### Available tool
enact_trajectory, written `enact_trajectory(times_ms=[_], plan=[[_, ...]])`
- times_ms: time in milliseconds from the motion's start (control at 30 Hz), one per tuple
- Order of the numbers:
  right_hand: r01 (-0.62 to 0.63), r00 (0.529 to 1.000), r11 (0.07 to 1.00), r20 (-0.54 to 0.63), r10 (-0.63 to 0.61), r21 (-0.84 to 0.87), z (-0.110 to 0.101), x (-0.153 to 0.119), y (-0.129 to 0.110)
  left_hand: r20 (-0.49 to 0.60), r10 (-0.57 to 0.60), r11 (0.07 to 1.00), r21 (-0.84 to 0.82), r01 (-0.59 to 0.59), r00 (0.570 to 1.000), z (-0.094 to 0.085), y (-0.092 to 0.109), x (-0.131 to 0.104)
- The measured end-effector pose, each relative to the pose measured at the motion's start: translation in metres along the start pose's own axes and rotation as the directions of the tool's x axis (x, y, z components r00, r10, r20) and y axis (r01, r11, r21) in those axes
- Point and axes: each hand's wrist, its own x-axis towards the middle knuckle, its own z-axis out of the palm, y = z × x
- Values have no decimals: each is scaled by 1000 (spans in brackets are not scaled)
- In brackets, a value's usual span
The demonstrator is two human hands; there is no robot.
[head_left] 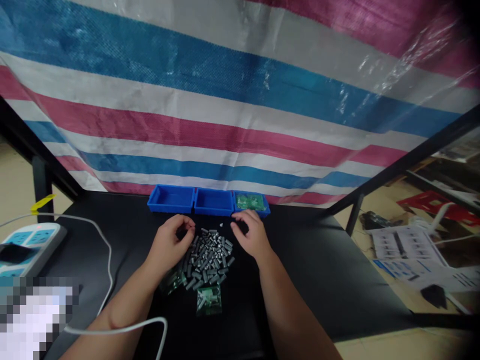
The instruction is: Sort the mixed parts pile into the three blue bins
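A heap of small grey metal cylinders and shiny little pieces (210, 257) lies on the black table between my hands. At the heap's left edge, my left hand (173, 242) is curled with thumb and fingertips together; anything between them is too small to make out. My right hand (253, 234) is just beyond the heap's upper right, thumb and forefinger apart, with nothing visible in it. One tiny shiny piece (221, 225) lies apart near the right thumb. A clear green-tinted packet (209, 300) with pieces inside lies below the heap, and another green packet (174, 283) is partly behind my left forearm.
Three blue trays stand along the back: the left tray (171, 207), the middle tray (213, 210) and the right tray (267, 209), which holds green packets (250, 202). A power strip (35, 245) and white cable (108, 250) lie left. A striped sheet (232, 135) hangs behind.
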Motion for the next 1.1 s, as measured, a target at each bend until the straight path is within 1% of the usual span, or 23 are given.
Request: enact_trajectory(times_ms=[33,67,100,133,167,200,233,267,333,400,467,500,600,633,700,767,833,900,967,1000,1033,1067,1100], plan=[[-1,990,997,142,-11,83,-5,-4,-9,-3,-41,999,7,41,999,-1,-2,1],[-28,954,988,298,-18,151,-9,-8,-18,9,-84,996,18,84,996,-3,-4,2],[-79,890,977,456,-21,199,-12,-13,-26,33,-128,991,38,127,991,-4,-5,2],[-131,802,967,596,-27,219,-14,-17,-34,66,-171,984,71,166,983,-6,-7,2],[-166,710,963,703,-33,213,-14,-22,-42,104,-207,974,115,195,973,-9,-8,2],[-172,643,968,765,-32,185,-13,-26,-48,149,-234,964,166,208,961,-13,-9,2],[-152,608,978,793,-21,143,-10,-30,-53,205,-251,955,214,207,946,-17,-10,2],[-118,602,988,798,-5,95,-6,-34,-57,275,-263,948,250,195,925,-22,-10,1],[-61,615,998,788,29,10,3,-39,-62,428,-269,950,265,165,863,-34,-11,-2],[-34,623,999,781,47,-33,10,-40,-63,544,-275,956,243,165,793,-44,-12,-5],[-25,622,999,782,43,-35,13,-39,-63,598,-309,947,262,184,740,-49,-13,-8],[-22,626,999,779,36,-28,14,-38,-63,605,-331,939,287,189,724,-50,-14,-10],[-10,632,1000,775,0,9,13,-34,-61,589,-378,915,357,190,714,-48,-18,-13],[-7,633,999,773,-24,37,12,-33,-60,582,-385,910,367,192,716,-46,-19,-13],[-21,640,992,764,-85,128,9,-29,-57,583,-408,900,384,204,703,-44,-22,-13],[-72,668,968,732,-132,241,4,-24,-53,586,-435,887,411,211,684,-43,-23,-12],[-132,713,927,683,-157,351,-2,-20,-46,574,-443,877,436,201,688,-42,-23,-11],[-173,776,885,613,-148,433,-7,-16,-35,562,-436,874,450,183,703,-42,-23,-11],[-197,867,864,494,-67,463,-9,-13,-19,561,-429,874,455,170,708,-43,-23,-10],[-207,915,865,404,5,458,-9,-12,-9,562,-427,875,454,168,708,-43,-24,-10],[-209,955,869,284,83,448,-8,-11,2,561,-424,878,448,170,711,-44,-24,-10],[-205,977,877,149,155,435,-7,-9,14,556,-419,881,439,174,717,-45,-25,-10],[-198,976,890,1,216,411,-7,-8,27,553,-412,887,427,179,724,-45,-26,-10]])
